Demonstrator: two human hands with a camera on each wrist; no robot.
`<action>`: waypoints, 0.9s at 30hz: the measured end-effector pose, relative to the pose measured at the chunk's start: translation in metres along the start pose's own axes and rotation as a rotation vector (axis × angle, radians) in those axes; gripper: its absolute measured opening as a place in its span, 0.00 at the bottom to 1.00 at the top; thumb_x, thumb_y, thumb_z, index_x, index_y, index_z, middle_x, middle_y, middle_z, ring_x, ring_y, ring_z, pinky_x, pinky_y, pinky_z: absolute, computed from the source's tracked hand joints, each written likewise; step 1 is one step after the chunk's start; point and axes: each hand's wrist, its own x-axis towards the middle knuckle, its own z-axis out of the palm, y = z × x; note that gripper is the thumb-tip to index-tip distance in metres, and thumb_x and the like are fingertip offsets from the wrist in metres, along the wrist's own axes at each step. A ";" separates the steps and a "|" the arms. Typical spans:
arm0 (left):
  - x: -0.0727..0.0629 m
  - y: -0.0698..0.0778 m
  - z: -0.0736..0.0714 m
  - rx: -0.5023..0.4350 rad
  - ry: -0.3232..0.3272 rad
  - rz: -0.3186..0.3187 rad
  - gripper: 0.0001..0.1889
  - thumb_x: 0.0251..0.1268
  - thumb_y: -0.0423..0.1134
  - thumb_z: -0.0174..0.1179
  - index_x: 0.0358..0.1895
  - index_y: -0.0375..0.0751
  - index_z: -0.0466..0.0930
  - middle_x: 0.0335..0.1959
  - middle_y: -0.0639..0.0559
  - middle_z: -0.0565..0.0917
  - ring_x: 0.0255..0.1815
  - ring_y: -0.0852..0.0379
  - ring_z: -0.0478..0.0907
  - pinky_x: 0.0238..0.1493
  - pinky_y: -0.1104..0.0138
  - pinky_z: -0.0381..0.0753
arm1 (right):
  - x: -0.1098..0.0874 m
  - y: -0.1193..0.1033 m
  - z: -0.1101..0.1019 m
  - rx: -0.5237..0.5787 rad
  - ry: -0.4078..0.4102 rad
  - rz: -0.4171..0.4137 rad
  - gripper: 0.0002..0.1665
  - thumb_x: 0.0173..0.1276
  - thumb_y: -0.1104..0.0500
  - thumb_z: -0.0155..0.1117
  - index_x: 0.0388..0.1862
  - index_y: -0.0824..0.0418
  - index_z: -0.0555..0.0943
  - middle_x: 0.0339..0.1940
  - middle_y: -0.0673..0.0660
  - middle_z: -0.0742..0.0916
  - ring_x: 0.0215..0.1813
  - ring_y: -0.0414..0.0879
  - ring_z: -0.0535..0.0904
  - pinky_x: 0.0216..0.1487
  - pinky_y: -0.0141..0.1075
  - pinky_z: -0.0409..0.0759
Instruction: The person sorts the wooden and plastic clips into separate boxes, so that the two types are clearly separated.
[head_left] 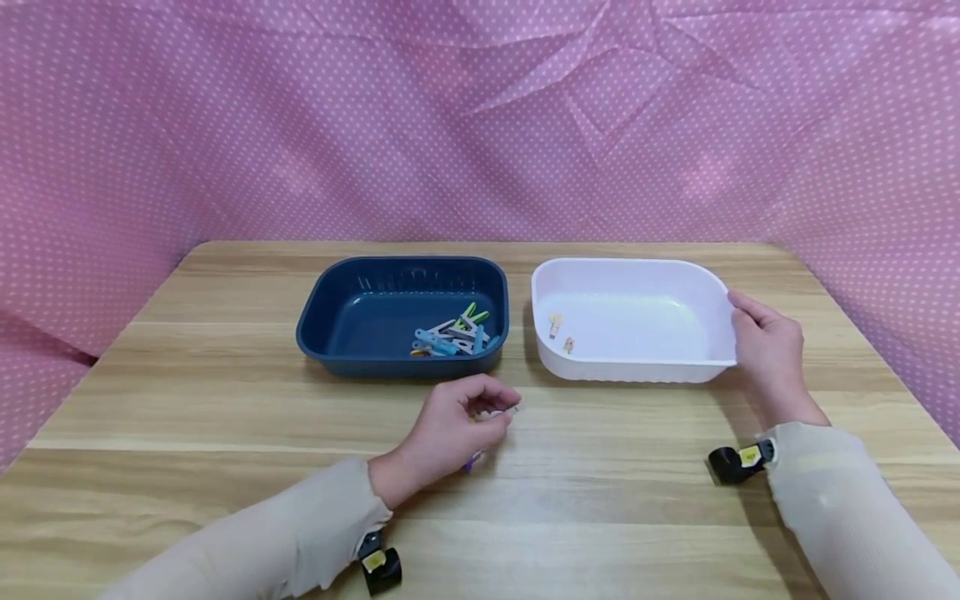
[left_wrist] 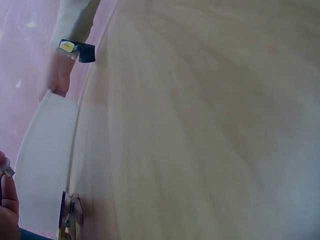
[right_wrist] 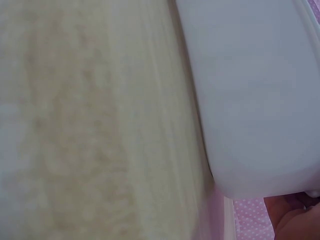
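My left hand (head_left: 457, 425) is over the table in front of the gap between two basins. Its thumb and fingers pinch a small pale grey clothespin (left_wrist: 7, 169), mostly hidden by the fingers. Below that hand a purple clothespin (head_left: 471, 461) lies on the table, partly covered. My right hand (head_left: 772, 350) grips the right rim of a white basin (head_left: 637, 372). Two small wooden clothespins (head_left: 555, 325) lie at the left inside this basin. A dark blue basin (head_left: 405, 367) to the left holds several blue, grey and green clothespins (head_left: 457, 333) in its right front corner.
Both basins stand side by side on a wood-grain table (head_left: 225, 417). A pink dotted cloth (head_left: 450, 125) hangs behind and at the sides. A black wrist camera (head_left: 382, 571) is strapped to the left sleeve, and another camera (head_left: 731, 465) to the right.
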 end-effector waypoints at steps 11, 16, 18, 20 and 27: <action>0.008 0.007 0.012 -0.059 0.052 0.012 0.10 0.56 0.28 0.61 0.41 0.43 0.82 0.38 0.52 0.84 0.39 0.59 0.77 0.50 0.64 0.78 | 0.002 0.000 0.001 0.021 -0.001 0.006 0.27 0.73 0.48 0.38 0.69 0.51 0.63 0.72 0.52 0.62 0.70 0.45 0.59 0.67 0.38 0.65; 0.013 0.010 0.018 -0.074 0.091 0.018 0.11 0.56 0.29 0.62 0.42 0.44 0.83 0.36 0.53 0.84 0.38 0.59 0.76 0.48 0.59 0.79 | 0.002 0.000 0.001 0.022 0.010 0.001 0.27 0.73 0.49 0.39 0.69 0.52 0.64 0.72 0.53 0.63 0.70 0.45 0.61 0.66 0.36 0.66; 0.015 0.011 0.020 -0.079 0.105 0.018 0.10 0.57 0.30 0.62 0.42 0.44 0.84 0.37 0.54 0.84 0.38 0.59 0.76 0.48 0.60 0.79 | 0.002 -0.001 0.001 0.021 0.010 0.009 0.27 0.73 0.49 0.39 0.69 0.51 0.64 0.72 0.52 0.63 0.70 0.44 0.61 0.66 0.36 0.66; 0.018 0.012 0.022 -0.079 0.120 0.017 0.10 0.57 0.30 0.62 0.42 0.44 0.84 0.37 0.54 0.84 0.38 0.59 0.76 0.47 0.61 0.79 | 0.002 -0.001 0.001 0.021 0.010 0.017 0.27 0.72 0.48 0.39 0.69 0.51 0.63 0.72 0.51 0.63 0.70 0.44 0.60 0.66 0.36 0.67; 0.027 0.015 0.026 -0.109 0.142 0.010 0.09 0.58 0.32 0.62 0.42 0.44 0.84 0.38 0.53 0.84 0.40 0.59 0.76 0.47 0.65 0.79 | 0.002 0.001 0.001 0.016 0.014 0.012 0.27 0.73 0.49 0.38 0.69 0.51 0.63 0.72 0.52 0.63 0.70 0.45 0.60 0.66 0.38 0.66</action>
